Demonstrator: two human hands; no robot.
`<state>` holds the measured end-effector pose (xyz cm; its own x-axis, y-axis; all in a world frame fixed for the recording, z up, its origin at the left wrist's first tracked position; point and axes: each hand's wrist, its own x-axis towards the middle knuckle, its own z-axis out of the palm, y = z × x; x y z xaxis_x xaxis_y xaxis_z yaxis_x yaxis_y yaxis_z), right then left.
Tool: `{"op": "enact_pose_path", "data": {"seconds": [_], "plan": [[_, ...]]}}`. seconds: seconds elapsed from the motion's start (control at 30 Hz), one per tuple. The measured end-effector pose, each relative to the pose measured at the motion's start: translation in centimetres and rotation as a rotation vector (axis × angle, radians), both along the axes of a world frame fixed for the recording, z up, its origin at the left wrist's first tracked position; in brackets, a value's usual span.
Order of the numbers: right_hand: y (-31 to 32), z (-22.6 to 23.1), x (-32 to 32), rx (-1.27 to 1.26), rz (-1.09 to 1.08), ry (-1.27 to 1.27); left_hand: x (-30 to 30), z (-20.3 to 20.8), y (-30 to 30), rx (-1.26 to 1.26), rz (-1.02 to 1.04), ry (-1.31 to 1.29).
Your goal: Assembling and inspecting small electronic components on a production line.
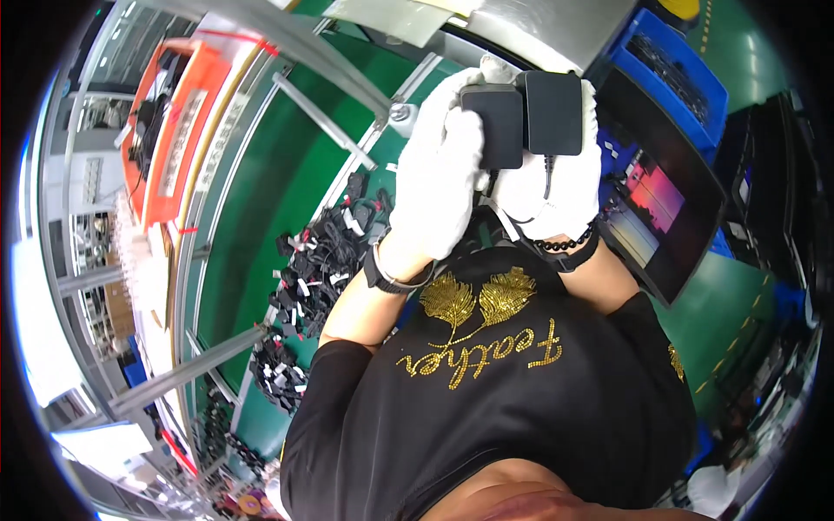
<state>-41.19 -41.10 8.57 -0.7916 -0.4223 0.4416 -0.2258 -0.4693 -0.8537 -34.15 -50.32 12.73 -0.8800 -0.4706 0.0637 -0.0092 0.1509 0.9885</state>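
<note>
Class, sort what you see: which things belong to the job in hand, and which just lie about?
In use:
- left hand, holding left black block
- right hand, holding right black block

Seemingly just lying about:
- orange bin
- blue crate
- monitor
- cable pile, possibly related

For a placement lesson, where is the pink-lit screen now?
In the head view, the pink-lit screen is on the right, beside the gloved right hand and below the blue bin.
</note>
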Motion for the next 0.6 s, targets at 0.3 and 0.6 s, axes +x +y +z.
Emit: {"op": "enact_pose_path", "data": {"seconds": [0.3, 0.6], "plan": [[12.8, 2.2, -8.3, -0.606, 0.331, -0.339, -4.3, -4.9, 2.7, -0.108, -0.370, 0.199], [22.0, 0.8, -10.3, 0.050, -0.906, -0.165, -6.5, -11.7, 4.8, 0.223, -0.543, -0.342]]}}
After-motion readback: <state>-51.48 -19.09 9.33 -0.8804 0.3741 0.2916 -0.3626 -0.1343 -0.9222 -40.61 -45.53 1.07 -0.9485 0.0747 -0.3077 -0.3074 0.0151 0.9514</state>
